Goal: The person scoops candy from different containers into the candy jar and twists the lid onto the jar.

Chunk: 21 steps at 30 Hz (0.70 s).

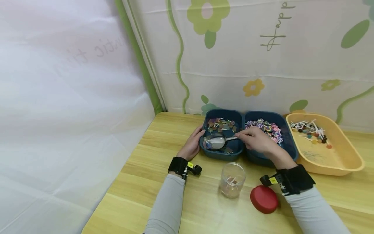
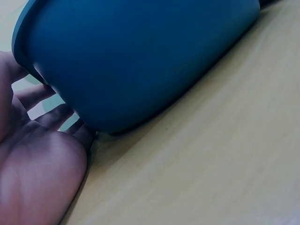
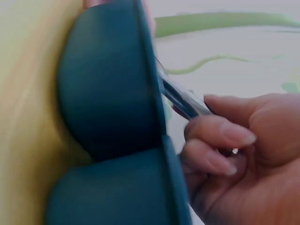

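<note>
My right hand [image 1: 257, 139] pinches the handle of a metal scoop [image 1: 217, 142] between thumb and fingers. The scoop's bowl lies low over the left dark blue bin [image 1: 222, 156], with small wrapped-looking pieces at its lip. Inside that bin are several small popsicle-shaped candies on sticks [image 1: 220, 125]. My left hand [image 1: 190, 146] holds the bin's left side, its fingers [image 2: 56, 115] against the outer wall and rim. In the right wrist view, the scoop handle [image 3: 187, 101] runs from my fingers over the bin's rim.
A clear jar [image 1: 232, 180] with a few stick candies stands in front of the bin, beside a red lid [image 1: 264, 199]. A second blue bin [image 1: 287, 136] holds swirl lollipops. Farther right, a yellow bin [image 1: 342, 156] has ball lollipops. A patterned cloth [image 1: 233, 65] hangs behind.
</note>
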### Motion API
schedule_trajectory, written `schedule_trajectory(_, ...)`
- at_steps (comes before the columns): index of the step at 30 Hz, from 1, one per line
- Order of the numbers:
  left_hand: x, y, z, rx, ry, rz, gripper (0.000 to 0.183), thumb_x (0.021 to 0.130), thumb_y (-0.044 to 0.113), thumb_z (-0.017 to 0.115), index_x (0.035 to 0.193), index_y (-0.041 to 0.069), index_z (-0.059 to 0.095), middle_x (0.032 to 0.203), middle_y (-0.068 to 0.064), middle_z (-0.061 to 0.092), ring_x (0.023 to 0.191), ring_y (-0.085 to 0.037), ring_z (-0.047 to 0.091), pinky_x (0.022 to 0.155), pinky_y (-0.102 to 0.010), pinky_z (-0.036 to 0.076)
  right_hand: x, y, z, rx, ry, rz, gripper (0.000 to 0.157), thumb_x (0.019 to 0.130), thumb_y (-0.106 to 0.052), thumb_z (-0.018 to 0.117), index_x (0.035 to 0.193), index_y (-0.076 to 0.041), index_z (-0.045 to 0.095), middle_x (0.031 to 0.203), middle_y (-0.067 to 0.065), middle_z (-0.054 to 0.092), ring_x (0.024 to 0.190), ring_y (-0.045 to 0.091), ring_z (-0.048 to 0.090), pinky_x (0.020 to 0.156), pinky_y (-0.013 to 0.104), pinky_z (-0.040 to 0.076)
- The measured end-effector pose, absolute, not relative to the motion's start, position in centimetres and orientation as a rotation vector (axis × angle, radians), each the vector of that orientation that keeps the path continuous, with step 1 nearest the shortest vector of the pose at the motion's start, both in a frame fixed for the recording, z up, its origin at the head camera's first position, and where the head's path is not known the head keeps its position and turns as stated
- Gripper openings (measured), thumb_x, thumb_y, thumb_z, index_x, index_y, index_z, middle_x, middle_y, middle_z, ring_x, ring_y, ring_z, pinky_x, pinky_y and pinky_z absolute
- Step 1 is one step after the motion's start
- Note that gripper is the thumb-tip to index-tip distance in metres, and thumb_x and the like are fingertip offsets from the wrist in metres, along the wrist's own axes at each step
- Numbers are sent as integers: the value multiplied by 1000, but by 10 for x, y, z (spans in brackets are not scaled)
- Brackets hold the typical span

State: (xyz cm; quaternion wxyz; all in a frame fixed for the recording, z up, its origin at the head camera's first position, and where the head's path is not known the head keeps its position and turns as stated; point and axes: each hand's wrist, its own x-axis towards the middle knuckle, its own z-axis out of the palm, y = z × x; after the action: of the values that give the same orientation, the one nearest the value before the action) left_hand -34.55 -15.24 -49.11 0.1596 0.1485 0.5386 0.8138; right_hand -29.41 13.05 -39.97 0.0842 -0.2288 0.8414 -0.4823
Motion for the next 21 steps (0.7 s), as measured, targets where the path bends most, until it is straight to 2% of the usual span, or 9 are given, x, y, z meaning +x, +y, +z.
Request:
schedule_trajectory(1, -345, -152, -491, 436, 1542, 2325, 52, 115, 23, 33, 165, 14, 20, 167, -14, 24, 148, -29, 34, 99, -23, 47, -294, 132, -399, -668, 2457, -1461, 47, 110, -21, 50, 70, 4, 55, 55, 1, 36, 42, 13, 24, 46, 33, 30)
schedule_trajectory(2, -345, -152, -491, 442, 1542, 2325, 53, 115, 22, 33, 165, 13, 20, 167, -14, 24, 150, -31, 31, 100, -24, 46, -294, 133, -398, -645, 2414, -1478, 49, 110, -22, 50, 68, 4, 49, 53, 0, 27, 43, 13, 23, 47, 33, 30)
schedule_trajectory(6, -346, -152, -492, 450, 1553, 2325, 53, 115, 22, 33, 165, 12, 20, 168, -14, 21, 153, -31, 25, 107, -25, 42, -295, 140, -397, -571, 2307, -1552, 51, 111, -24, 47, 71, 6, 38, 58, -1, 26, 48, 16, 23, 50, 33, 30)
schedule_trajectory(9, -345, -151, -492, 448, 1563, 2321, 53, 115, 22, 33, 165, 12, 20, 168, -13, 21, 151, -26, 29, 107, -25, 41, -296, 146, -398, -523, 2280, -1589, 50, 111, -25, 48, 74, 8, 38, 61, 1, 29, 50, 16, 26, 51, 31, 31)
schedule_trajectory(11, -345, -152, -491, 429, 1579, 2322, 52, 115, 22, 34, 164, 13, 23, 167, -14, 24, 139, -23, 41, 100, -25, 44, -296, 149, -398, -506, 2275, -1607, 49, 111, -25, 48, 75, 7, 40, 63, 1, 32, 51, 15, 28, 51, 31, 31)
schedule_trajectory(12, -345, -152, -491, 419, 1582, 2322, 51, 114, 23, 34, 164, 14, 24, 167, -13, 25, 135, -21, 43, 97, -23, 45, -297, 150, -399, -501, 2270, -1615, 48, 111, -25, 48, 76, 7, 41, 63, 1, 32, 51, 15, 29, 51, 31, 31)
schedule_trajectory(16, -343, -152, -490, 381, 1594, 2322, 51, 114, 23, 36, 164, 16, 26, 166, -12, 26, 133, -19, 44, 93, -22, 45, -299, 155, -401, -473, 2228, -1670, 45, 111, -26, 49, 78, 5, 46, 65, 2, 33, 51, 16, 29, 52, 31, 30)
schedule_trajectory(18, -343, -152, -490, 375, 1589, 2319, 51, 114, 24, 35, 164, 16, 25, 167, -11, 24, 144, -20, 37, 98, -23, 44, -300, 157, -401, -462, 2193, -1698, 43, 111, -26, 48, 80, 4, 49, 65, 2, 33, 51, 16, 27, 53, 32, 28)
schedule_trajectory(21, -343, -153, -489, 366, 1591, 2318, 51, 114, 24, 35, 164, 16, 24, 167, -11, 25, 137, -18, 42, 94, -25, 45, -300, 161, -400, -478, 2148, -1727, 41, 111, -26, 47, 84, 3, 54, 64, 2, 30, 51, 18, 23, 53, 35, 25)
